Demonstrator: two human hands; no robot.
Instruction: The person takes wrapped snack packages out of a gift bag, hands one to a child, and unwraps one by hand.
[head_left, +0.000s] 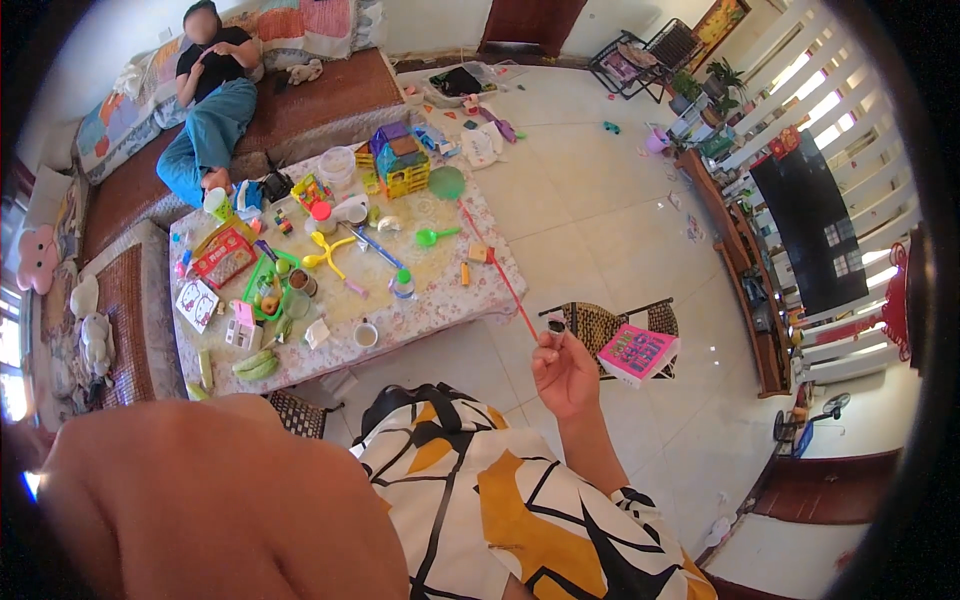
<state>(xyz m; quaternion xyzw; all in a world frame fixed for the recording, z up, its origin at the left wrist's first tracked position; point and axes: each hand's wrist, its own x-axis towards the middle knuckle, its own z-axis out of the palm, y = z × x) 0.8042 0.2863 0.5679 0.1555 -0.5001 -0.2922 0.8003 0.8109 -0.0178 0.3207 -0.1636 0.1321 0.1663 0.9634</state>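
My right hand is raised past the table's near right corner. Its thumb and fingers pinch a small pale thing with a dark centre, too small to name. The red handle of a fly swatter runs down to these fingers; whether they grip it, I cannot tell. The swatter's green head is at the table's right edge. A large bare stretch of skin, apparently my left arm, fills the lower left; my left hand is out of view. Below the right hand, a pink book rests on a woven chair.
The table bears a toy house, a green tray, a small bottle, a white cup and a green gourd. A person reclines on the sofa. A television stands at right.
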